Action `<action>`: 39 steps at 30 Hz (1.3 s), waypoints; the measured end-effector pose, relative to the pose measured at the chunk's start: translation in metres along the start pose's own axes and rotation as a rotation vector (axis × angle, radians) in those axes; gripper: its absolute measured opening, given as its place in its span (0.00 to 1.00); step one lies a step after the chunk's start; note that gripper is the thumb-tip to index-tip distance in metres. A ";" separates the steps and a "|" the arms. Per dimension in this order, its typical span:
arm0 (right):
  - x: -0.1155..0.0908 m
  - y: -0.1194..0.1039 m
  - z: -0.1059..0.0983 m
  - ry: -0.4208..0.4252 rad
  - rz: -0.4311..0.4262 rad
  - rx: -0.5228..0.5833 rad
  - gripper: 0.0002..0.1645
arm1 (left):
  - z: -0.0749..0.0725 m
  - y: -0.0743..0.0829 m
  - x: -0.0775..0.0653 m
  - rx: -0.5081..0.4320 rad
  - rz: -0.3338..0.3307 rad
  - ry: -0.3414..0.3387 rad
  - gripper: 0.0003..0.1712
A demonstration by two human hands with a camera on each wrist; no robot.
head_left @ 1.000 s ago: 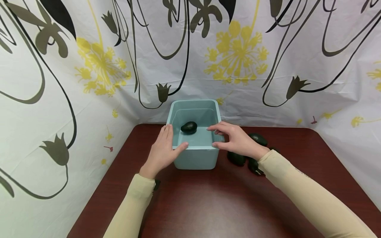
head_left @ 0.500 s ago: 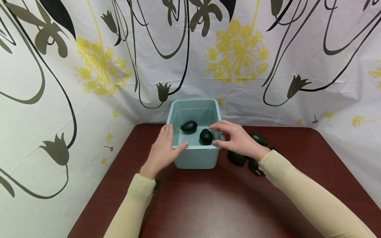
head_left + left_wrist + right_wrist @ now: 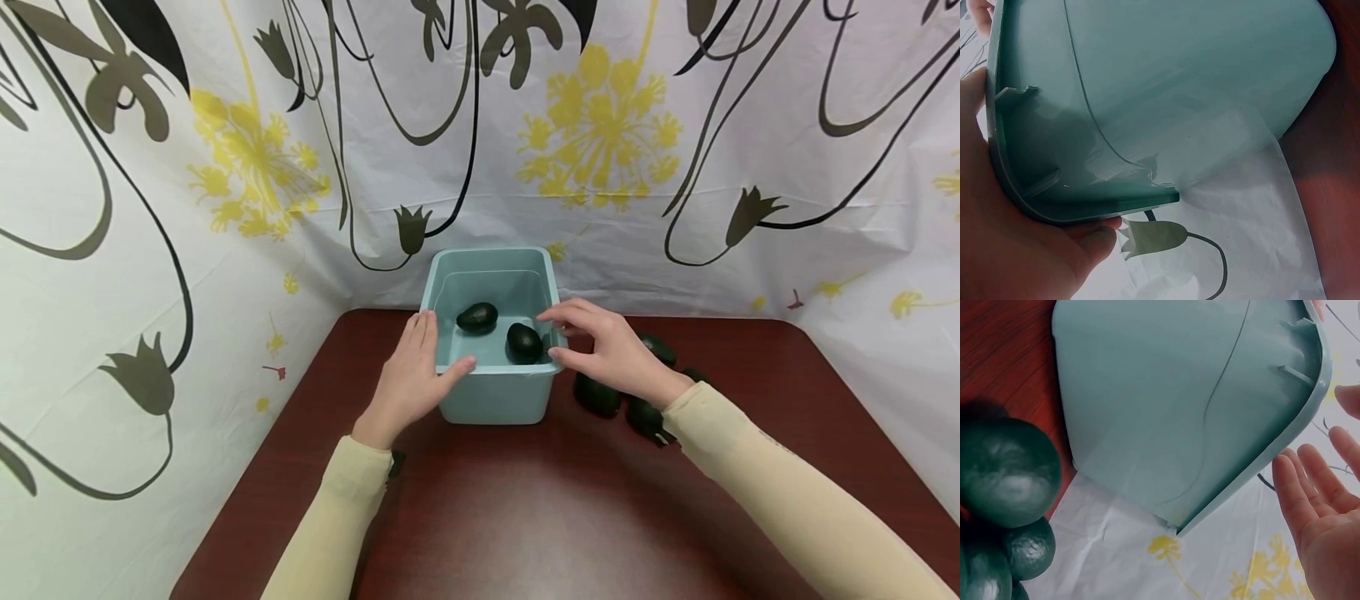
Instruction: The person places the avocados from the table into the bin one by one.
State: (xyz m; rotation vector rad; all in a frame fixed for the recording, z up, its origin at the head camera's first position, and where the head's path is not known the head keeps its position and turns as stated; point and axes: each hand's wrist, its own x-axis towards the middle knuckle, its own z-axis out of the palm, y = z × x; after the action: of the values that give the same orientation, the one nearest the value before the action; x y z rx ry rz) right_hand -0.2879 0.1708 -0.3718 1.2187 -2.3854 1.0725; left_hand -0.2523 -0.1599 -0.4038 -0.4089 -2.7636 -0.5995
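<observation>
A light blue plastic bin point(image 3: 493, 398) stands on the table with two dark green avocados inside. One avocado point(image 3: 477, 318) lies farther back, and the other avocado point(image 3: 524, 343) is close to the right wall. My left hand point(image 3: 408, 375) rests against the bin's front left corner, fingers extended along the side and thumb over the front rim. Over the right rim is my right hand point(image 3: 611, 352), its fingers spread and slightly bent, with nothing between them. The right wrist view shows those fingertips point(image 3: 1285, 469) right at the rim.
Several more avocados point(image 3: 596, 396) are clustered on the dark red wooden table point(image 3: 480, 517), right of the bin and partly hidden below my right hand. A white cloth point(image 3: 495, 167) with a floral print hangs behind and at the sides.
An avocado has come out of my right hand and now lies on the bin's floor, rolled slightly right. The right hand has drawn back a little to the right. My left hand has stayed put.
</observation>
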 end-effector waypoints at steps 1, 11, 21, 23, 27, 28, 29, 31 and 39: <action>-0.001 0.000 -0.001 -0.001 0.004 -0.003 0.28 | 0.000 0.000 0.000 0.000 0.001 0.000 0.64; -0.014 0.004 -0.010 -0.002 0.017 -0.030 0.30 | 0.000 0.001 0.001 0.003 0.005 0.005 0.65; -0.027 0.012 -0.017 -0.012 0.031 -0.077 0.29 | -0.002 0.001 0.000 -0.002 -0.001 -0.011 0.64; -0.031 0.013 -0.018 -0.014 0.041 -0.084 0.29 | -0.002 0.001 0.000 -0.009 -0.001 -0.010 0.64; -0.039 0.018 -0.018 -0.025 0.050 -0.093 0.30 | -0.001 0.002 -0.001 -0.013 0.000 -0.004 0.64; -0.041 0.019 -0.018 -0.029 0.052 -0.095 0.30 | 0.000 0.002 -0.001 -0.012 0.000 -0.004 0.64; -0.043 0.020 -0.018 -0.033 0.056 -0.098 0.31 | 0.000 0.002 -0.001 -0.012 0.001 -0.004 0.64; -0.047 0.023 -0.017 -0.041 0.068 -0.104 0.31 | 0.000 0.002 -0.001 -0.009 0.002 -0.005 0.64; -0.058 0.029 -0.023 -0.053 0.120 -0.119 0.31 | -0.002 0.003 -0.001 -0.014 0.005 0.000 0.64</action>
State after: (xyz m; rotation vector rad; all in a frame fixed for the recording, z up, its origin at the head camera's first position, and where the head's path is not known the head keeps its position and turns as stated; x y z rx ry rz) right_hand -0.2772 0.2320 -0.4003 1.0895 -2.5503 0.9267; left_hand -0.2500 -0.1581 -0.4012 -0.4191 -2.7590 -0.6172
